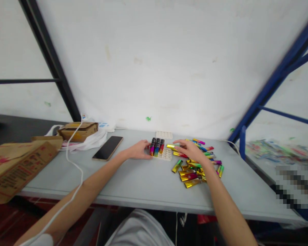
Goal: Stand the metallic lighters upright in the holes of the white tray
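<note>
A white tray with round holes (166, 154) lies mid-table. Upright lighters with black tops and shiny coloured bodies (156, 147) stand in rows in its left part, and the holes on the right side show bare. My left hand (140, 149) curls around the tray's left edge, thumb in front and fingers behind, against the outer lighters. Over the tray's right side, my right hand (187, 149) pinches a gold lighter (171, 146) lying sideways, its end pointing left. Below and beside that hand spreads a loose pile of metallic lighters (191, 173) in several colours.
Behind the tray, a second white tray (164, 134) lies by the wall. To the left are a phone (108, 148), a small cardboard box (79, 131) on plastic bags, and a larger open carton (23, 164). A white cable (74, 164) hangs across my left arm.
</note>
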A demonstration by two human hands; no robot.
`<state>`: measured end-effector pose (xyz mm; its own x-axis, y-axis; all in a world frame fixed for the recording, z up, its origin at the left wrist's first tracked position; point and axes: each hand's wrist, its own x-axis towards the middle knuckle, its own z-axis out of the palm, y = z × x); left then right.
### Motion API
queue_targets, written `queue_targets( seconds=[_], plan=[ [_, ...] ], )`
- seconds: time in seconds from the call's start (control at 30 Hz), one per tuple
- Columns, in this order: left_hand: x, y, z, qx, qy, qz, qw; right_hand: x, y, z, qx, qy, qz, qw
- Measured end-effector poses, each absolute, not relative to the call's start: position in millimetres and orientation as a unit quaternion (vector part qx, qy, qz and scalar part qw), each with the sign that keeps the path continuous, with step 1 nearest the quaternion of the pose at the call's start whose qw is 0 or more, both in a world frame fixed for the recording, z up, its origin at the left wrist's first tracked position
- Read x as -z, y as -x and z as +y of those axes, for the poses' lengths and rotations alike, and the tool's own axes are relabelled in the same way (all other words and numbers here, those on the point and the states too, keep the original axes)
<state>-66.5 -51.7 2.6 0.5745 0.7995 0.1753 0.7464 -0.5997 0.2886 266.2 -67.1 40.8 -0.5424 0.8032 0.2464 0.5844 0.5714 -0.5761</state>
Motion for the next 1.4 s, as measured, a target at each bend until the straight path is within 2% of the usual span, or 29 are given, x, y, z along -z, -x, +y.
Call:
queue_targets(
  seconds=[0.13,0.23,0.53,0.73,0.87,0.97,1.4],
  plan=[
    [-3.0,60.9,-55.3,-0.157,-0.875,0.45,0.084,-28.3,-253.1,-59.5,-0.305,0.393,-0.79,0.357],
    [-4.0,56.9,-59.2,-0.168,-0.868,0.461,0.077,-17.2,-241.2,-52.8,-0.353,0.396,-0.746,0.403],
    [0.7,58.2,-58.9,-0.176,-0.867,0.459,0.077,-16.0,-215.4,-70.9,-0.498,0.36,-0.69,0.384],
    [0.5,58.4,-58.1,-0.172,-0.873,0.45,0.076,-10.6,-211.4,-64.3,-0.44,0.397,-0.695,0.407],
    [-0.3,58.2,-58.6,-0.175,-0.874,0.448,0.075,-4.0,-209.6,-59.0,-0.325,0.45,-0.714,0.426],
    [-0.5,58.2,-58.7,-0.178,-0.874,0.448,0.071,-2.0,-206.9,-59.6,-0.254,0.476,-0.736,0.409],
    [-4.1,57.1,-60.0,-0.16,-0.878,0.445,0.076,-6.5,-200.1,-66.9,-0.184,0.441,-0.784,0.396]
  ],
)
